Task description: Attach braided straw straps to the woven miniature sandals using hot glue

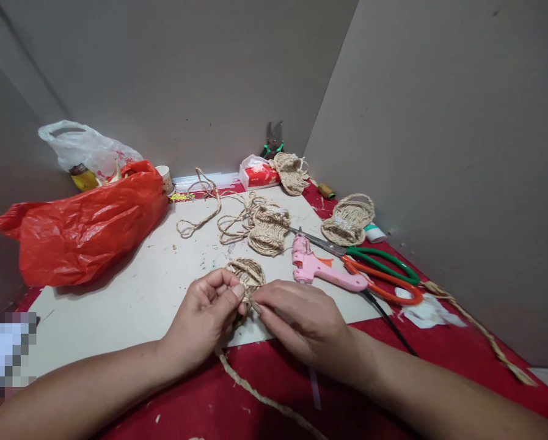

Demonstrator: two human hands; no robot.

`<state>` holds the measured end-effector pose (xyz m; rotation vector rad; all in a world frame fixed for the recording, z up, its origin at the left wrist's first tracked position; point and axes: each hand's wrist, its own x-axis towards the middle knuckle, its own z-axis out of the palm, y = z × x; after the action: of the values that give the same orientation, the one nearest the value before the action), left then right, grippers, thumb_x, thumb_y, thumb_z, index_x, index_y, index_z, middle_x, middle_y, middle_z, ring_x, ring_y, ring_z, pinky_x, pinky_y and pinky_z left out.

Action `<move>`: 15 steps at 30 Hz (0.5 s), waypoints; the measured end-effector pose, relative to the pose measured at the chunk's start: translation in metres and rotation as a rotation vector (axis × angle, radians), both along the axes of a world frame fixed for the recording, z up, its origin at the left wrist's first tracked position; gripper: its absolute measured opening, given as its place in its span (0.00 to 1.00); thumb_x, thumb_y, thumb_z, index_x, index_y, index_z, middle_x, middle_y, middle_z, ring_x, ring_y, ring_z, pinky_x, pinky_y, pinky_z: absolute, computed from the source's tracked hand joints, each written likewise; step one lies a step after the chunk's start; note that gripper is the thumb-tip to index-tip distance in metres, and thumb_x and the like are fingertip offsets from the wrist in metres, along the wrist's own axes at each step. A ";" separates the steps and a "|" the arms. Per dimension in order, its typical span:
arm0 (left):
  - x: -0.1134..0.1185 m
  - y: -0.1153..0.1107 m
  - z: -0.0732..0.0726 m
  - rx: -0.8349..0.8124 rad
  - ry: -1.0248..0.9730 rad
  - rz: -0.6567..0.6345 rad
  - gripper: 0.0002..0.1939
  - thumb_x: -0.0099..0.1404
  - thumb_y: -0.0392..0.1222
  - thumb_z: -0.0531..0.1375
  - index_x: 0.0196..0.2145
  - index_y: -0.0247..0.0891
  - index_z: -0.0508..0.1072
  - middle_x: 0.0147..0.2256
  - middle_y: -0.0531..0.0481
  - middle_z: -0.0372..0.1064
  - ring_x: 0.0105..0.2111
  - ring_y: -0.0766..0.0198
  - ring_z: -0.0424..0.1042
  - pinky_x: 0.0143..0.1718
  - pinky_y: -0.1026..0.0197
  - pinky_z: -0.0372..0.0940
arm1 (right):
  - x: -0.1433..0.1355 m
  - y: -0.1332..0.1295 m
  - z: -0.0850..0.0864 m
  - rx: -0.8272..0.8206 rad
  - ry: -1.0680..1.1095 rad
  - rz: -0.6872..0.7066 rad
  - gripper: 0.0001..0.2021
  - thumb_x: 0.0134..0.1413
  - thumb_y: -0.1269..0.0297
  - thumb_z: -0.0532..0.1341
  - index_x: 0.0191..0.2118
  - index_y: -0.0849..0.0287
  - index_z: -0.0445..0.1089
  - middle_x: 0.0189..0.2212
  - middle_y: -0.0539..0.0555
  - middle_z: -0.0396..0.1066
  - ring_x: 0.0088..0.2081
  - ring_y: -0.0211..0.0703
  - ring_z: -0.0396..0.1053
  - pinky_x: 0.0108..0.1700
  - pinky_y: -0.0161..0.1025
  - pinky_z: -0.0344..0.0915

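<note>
Red table (438, 360), pale board (131, 293). Your left hand (204, 321) and right hand (301, 318) both pinch the woven piece (247, 274); keep the braid (255, 391) trailing at 6 o'clock taut, glue gun (324, 272) at 2 o'clock.

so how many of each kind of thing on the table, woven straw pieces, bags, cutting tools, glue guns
woven straw pieces: 4 – one in both hands, one mid-board, one by the scissors, one at the back
plastic bags: 2 – red, white
cutting tools: 2 – scissors, pliers
glue guns: 1 – pink
total: 9
</note>
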<state>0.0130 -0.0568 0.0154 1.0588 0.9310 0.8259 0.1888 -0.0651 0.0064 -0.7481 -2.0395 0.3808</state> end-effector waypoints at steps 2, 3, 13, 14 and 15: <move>0.000 0.001 0.002 -0.022 -0.012 -0.044 0.12 0.63 0.47 0.60 0.30 0.36 0.64 0.19 0.60 0.58 0.17 0.76 0.50 0.19 0.70 0.46 | 0.000 0.000 0.000 0.038 -0.004 -0.005 0.07 0.57 0.77 0.55 0.36 0.63 0.70 0.28 0.56 0.73 0.29 0.38 0.70 0.33 0.34 0.67; 0.000 0.001 0.003 -0.005 -0.012 -0.059 0.13 0.63 0.47 0.60 0.29 0.36 0.64 0.18 0.60 0.55 0.17 0.76 0.50 0.19 0.70 0.46 | 0.000 0.000 -0.001 -0.006 0.024 -0.016 0.07 0.57 0.77 0.56 0.36 0.62 0.70 0.27 0.55 0.74 0.29 0.38 0.70 0.33 0.33 0.67; -0.002 0.001 0.001 0.138 -0.044 -0.016 0.11 0.64 0.46 0.59 0.32 0.36 0.64 0.22 0.57 0.62 0.22 0.73 0.60 0.25 0.69 0.56 | -0.008 -0.002 0.000 -1.030 0.458 0.093 0.11 0.50 0.57 0.65 0.32 0.61 0.69 0.22 0.48 0.69 0.22 0.33 0.67 0.26 0.31 0.65; -0.002 0.001 0.001 0.148 -0.037 -0.024 0.10 0.65 0.45 0.58 0.32 0.36 0.64 0.23 0.56 0.65 0.23 0.71 0.63 0.26 0.68 0.58 | -0.008 -0.002 0.001 -1.068 0.475 0.101 0.12 0.49 0.56 0.65 0.32 0.62 0.69 0.22 0.48 0.70 0.22 0.32 0.67 0.26 0.30 0.65; -0.002 0.000 0.000 0.162 -0.024 -0.031 0.10 0.65 0.45 0.58 0.33 0.37 0.64 0.24 0.54 0.67 0.25 0.70 0.65 0.28 0.67 0.59 | -0.008 -0.001 0.001 -1.101 0.494 0.108 0.13 0.49 0.55 0.66 0.31 0.62 0.69 0.22 0.48 0.70 0.22 0.31 0.67 0.26 0.30 0.65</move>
<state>0.0109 -0.0565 0.0158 1.1975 0.8360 0.8984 0.1808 -0.0663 0.0077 -1.0246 -1.2894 1.6375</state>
